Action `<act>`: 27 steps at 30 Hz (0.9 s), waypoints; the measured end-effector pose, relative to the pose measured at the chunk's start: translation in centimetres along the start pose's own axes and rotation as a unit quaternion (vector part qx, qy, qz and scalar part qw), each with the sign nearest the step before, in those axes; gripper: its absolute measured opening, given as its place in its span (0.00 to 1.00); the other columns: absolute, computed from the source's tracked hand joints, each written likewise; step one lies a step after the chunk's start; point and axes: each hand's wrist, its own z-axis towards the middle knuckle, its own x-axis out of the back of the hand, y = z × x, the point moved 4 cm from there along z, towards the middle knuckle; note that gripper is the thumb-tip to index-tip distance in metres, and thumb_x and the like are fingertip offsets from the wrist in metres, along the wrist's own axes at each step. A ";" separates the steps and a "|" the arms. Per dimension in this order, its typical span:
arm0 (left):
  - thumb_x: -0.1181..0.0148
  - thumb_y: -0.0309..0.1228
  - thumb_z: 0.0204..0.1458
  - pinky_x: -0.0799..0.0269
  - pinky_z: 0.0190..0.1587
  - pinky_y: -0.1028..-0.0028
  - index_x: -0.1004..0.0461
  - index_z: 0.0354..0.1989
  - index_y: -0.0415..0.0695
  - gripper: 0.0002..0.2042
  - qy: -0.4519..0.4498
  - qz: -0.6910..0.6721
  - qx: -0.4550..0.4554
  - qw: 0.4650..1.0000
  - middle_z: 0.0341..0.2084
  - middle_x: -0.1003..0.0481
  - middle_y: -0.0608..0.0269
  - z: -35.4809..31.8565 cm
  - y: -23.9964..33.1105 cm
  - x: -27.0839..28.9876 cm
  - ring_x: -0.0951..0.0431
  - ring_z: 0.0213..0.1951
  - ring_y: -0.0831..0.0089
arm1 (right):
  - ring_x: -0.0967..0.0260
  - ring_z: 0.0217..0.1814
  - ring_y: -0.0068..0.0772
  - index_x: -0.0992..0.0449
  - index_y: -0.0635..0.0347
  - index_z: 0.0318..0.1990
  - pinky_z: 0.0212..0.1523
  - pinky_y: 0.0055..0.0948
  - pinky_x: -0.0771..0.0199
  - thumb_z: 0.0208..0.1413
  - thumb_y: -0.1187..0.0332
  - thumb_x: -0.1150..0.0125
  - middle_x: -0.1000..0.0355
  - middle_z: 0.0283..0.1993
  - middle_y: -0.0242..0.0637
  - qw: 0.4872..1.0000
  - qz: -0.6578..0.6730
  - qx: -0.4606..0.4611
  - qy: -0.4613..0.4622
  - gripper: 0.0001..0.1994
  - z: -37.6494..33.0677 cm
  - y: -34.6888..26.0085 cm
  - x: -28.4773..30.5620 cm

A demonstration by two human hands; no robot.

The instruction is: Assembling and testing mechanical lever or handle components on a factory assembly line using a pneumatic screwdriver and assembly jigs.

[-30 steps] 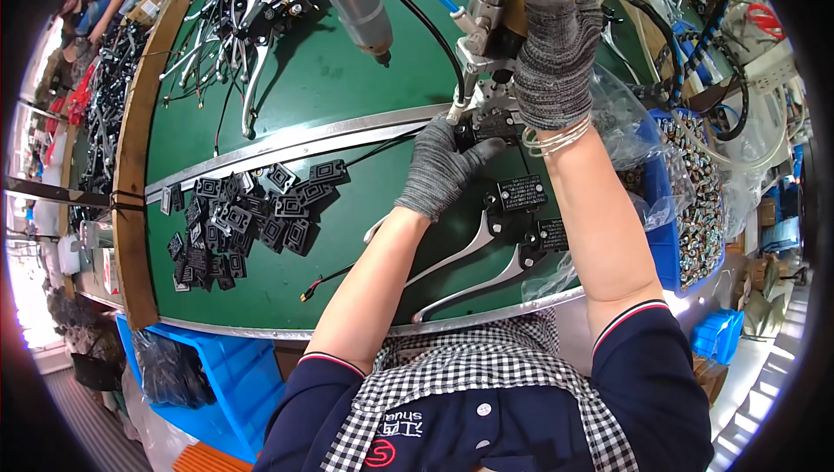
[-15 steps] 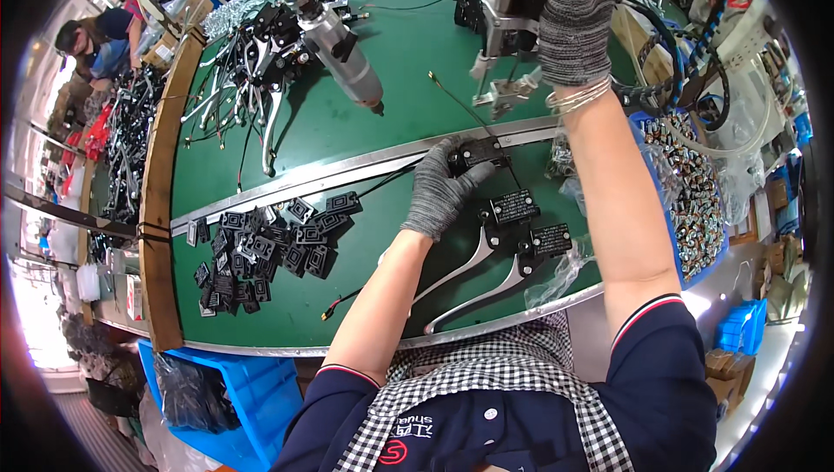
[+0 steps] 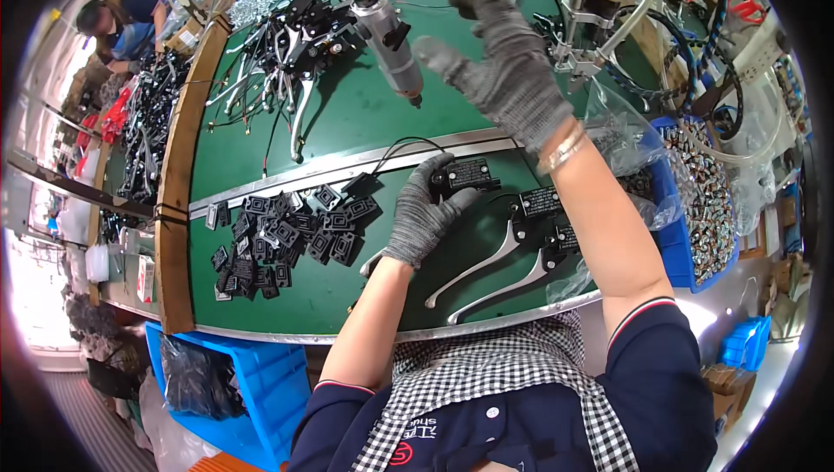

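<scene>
In a grey knit glove, my left hand (image 3: pixel 423 216) grips a brake lever assembly by its black reservoir block (image 3: pixel 469 174), which has a printed lid. My right hand (image 3: pixel 512 77), gloved alike, is raised over the table with fingers and thumb spread and nothing in them. Just left of its fingertips hangs a silver power screwdriver (image 3: pixel 388 46), bit downward, apart from the hand. Two more brake levers (image 3: pixel 486 264) with silver blades lie to the right of my left hand, their black blocks partly behind my right forearm. A pile of black rectangular caps (image 3: pixel 282 233) lies on the left.
A metal rail (image 3: pixel 321 175) crosses the green table (image 3: pixel 452 46). Many brake levers (image 3: pixel 300 55) are heaped at the back left. A clamp fixture (image 3: pixel 578 59) stands behind my right hand. A blue bin (image 3: pixel 669 246) of small metal parts sits at right. Wooden beam (image 3: pixel 178 177) edges the left.
My right hand has come away from the fixture, leftward toward the screwdriver, fingers spreading. My left hand has drawn the brake lever assembly slightly toward me, off the rail. The whole view has shifted.
</scene>
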 end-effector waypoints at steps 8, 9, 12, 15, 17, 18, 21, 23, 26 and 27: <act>0.30 0.36 0.46 0.27 0.48 0.61 0.33 0.51 0.38 0.26 0.006 0.362 0.039 0.931 0.41 0.23 0.46 -1.2 -1.0 0.8 0.23 0.45 0.51 | 0.32 0.59 0.52 0.34 0.56 0.59 0.60 0.44 0.34 0.56 0.39 0.46 0.31 0.56 0.53 0.904 -0.129 -0.139 -0.383 0.34 -7.9 1.7 4.7; 0.31 0.37 0.47 0.26 0.47 0.60 0.32 0.49 0.38 0.24 -0.001 0.355 0.080 0.932 0.40 0.23 0.45 -1.0 -1.7 0.3 0.23 0.44 0.49 | 0.32 0.59 0.52 0.34 0.56 0.59 0.60 0.44 0.34 0.56 0.39 0.46 0.31 0.56 0.53 0.899 -0.142 -0.162 -0.382 0.33 -9.4 1.4 6.8; 0.32 0.29 0.48 0.27 0.40 0.70 0.33 0.50 0.39 0.22 -0.001 0.381 0.068 0.922 0.33 0.23 0.61 -1.1 -0.4 -1.4 0.25 0.32 0.74 | 0.31 0.57 0.49 0.34 0.58 0.60 0.59 0.41 0.33 0.54 0.42 0.41 0.29 0.53 0.50 0.841 -0.118 -0.350 -0.397 0.34 -14.6 2.1 11.3; 0.30 0.31 0.48 0.27 0.44 0.70 0.37 0.56 0.39 0.28 -0.031 0.261 0.044 0.964 0.37 0.25 0.61 -0.7 -1.6 -2.0 0.26 0.37 0.75 | 0.29 0.55 0.46 0.33 0.59 0.59 0.56 0.39 0.31 0.50 0.45 0.36 0.27 0.49 0.48 0.862 -0.143 -0.280 -0.398 0.34 -18.5 2.2 13.4; 0.30 0.35 0.47 0.30 0.55 0.63 0.49 0.67 0.37 0.42 -0.115 0.235 0.129 0.956 0.50 0.28 0.42 -2.0 1.9 -4.3 0.26 0.52 0.50 | 0.29 0.51 0.46 0.31 0.59 0.57 0.53 0.40 0.30 0.46 0.48 0.32 0.27 0.47 0.48 0.836 -0.125 -0.347 -0.407 0.34 -21.0 2.4 13.8; 0.25 0.43 0.41 0.34 0.59 0.62 0.60 0.70 0.34 0.55 -0.150 0.210 0.153 0.954 0.56 0.33 0.40 -2.6 2.4 -4.5 0.30 0.57 0.49 | 0.28 0.47 0.45 0.29 0.59 0.55 0.50 0.40 0.29 0.43 0.50 0.29 0.28 0.44 0.47 0.810 -0.096 -0.396 -0.421 0.33 -21.8 2.3 13.7; 0.22 0.51 0.31 0.36 0.60 0.60 0.60 0.69 0.29 0.63 -0.180 0.442 0.029 0.878 0.56 0.34 0.39 -4.7 4.2 -5.8 0.32 0.58 0.47 | 0.29 0.53 0.44 0.30 0.58 0.56 0.53 0.39 0.29 0.47 0.47 0.33 0.27 0.46 0.45 0.847 -0.155 -0.353 -0.365 0.33 -22.7 2.9 12.9; 0.21 0.55 0.24 0.34 0.58 0.61 0.59 0.69 0.28 0.68 -0.157 0.573 -0.008 0.804 0.52 0.33 0.40 -6.0 4.1 -7.5 0.31 0.54 0.49 | 0.30 0.54 0.44 0.30 0.59 0.56 0.55 0.43 0.31 0.51 0.48 0.37 0.28 0.52 0.44 0.849 -0.155 -0.349 -0.365 0.30 -21.7 2.5 12.4; 0.23 0.50 0.32 0.34 0.56 0.61 0.54 0.68 0.35 0.58 -0.135 0.422 0.051 0.895 0.49 0.29 0.51 -5.1 0.6 -7.1 0.28 0.47 0.58 | 0.35 0.60 0.48 0.33 0.60 0.59 0.63 0.45 0.40 0.54 0.44 0.43 0.33 0.58 0.47 0.888 -0.174 -0.300 -0.302 0.33 -23.6 2.2 10.7; 0.25 0.46 0.36 0.34 0.56 0.61 0.52 0.68 0.38 0.53 -0.158 0.250 0.151 0.943 0.48 0.28 0.56 -4.2 -1.0 -6.8 0.28 0.45 0.62 | 0.37 0.61 0.50 0.33 0.62 0.60 0.63 0.44 0.39 0.55 0.45 0.43 0.35 0.59 0.49 0.900 -0.178 -0.286 -0.278 0.33 -24.1 2.0 10.3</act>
